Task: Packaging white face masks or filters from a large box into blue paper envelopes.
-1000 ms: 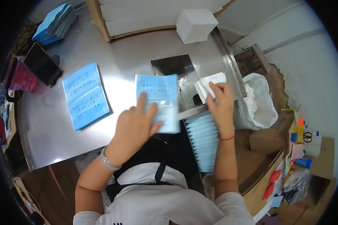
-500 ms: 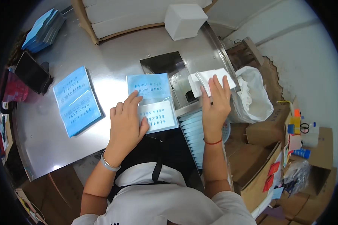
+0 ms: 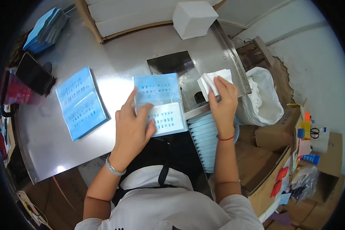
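A blue-printed clear plastic pouch (image 3: 157,85) lies before me at the table's front edge, with something white (image 3: 164,122) showing through its nearer half. My left hand (image 3: 132,128) rests on the pouch's left side, its index finger stretched out and its thumb apart. On the right, my right hand (image 3: 224,97) grips a small stack of white folded paper sheets (image 3: 209,82), whose edges fan out at the left. The fingertips press on top of the stack and the thumb is at its near edge. Left of my left hand lies a pile of similar blue pouches (image 3: 82,103).
More blue pouches (image 3: 46,30) stand at the far left, near a phone on a stand (image 3: 34,73). A white block of sheets (image 3: 194,20) sits at the back. Right of the table are a white bag (image 3: 262,96), stacked pale-blue trays (image 3: 201,142) and cardboard boxes (image 3: 257,165).
My right hand has gone from lying flat on the white sheets to gripping them, and their edges now fan out. My left hand's index finger and thumb have spread apart over the pouch.
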Demonstrator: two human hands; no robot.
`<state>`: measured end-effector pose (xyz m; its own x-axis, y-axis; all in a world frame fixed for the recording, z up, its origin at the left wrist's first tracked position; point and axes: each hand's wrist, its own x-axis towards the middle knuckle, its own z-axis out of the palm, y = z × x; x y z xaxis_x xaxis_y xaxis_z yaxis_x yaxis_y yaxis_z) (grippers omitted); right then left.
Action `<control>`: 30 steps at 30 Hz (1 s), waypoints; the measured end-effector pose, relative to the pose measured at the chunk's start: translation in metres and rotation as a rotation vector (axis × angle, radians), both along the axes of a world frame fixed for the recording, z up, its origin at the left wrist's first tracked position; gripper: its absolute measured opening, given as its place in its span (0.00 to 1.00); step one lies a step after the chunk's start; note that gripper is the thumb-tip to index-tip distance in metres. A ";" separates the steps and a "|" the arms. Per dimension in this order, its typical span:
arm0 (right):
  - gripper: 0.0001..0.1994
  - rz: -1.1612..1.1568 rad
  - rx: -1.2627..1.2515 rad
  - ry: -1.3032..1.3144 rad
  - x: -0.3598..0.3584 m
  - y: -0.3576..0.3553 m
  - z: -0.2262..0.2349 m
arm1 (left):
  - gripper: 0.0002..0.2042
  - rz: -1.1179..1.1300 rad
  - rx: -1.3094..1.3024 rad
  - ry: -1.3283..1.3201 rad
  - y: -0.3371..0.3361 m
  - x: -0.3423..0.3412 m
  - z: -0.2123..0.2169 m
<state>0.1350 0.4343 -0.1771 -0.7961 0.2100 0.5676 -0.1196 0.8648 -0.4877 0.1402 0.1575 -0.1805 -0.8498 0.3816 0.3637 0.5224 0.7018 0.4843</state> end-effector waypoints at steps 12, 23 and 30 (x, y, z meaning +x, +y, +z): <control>0.11 0.466 0.322 -0.169 0.010 -0.091 -0.001 | 0.37 -0.156 0.031 -0.302 -0.003 -0.011 0.011; 0.20 0.128 -0.041 -0.249 -0.025 -0.031 0.035 | 0.27 0.137 -0.189 -0.013 -0.093 -0.009 0.035; 0.44 0.024 0.276 -0.238 -0.033 0.015 0.012 | 0.28 0.412 -0.416 -0.164 -0.116 -0.023 0.016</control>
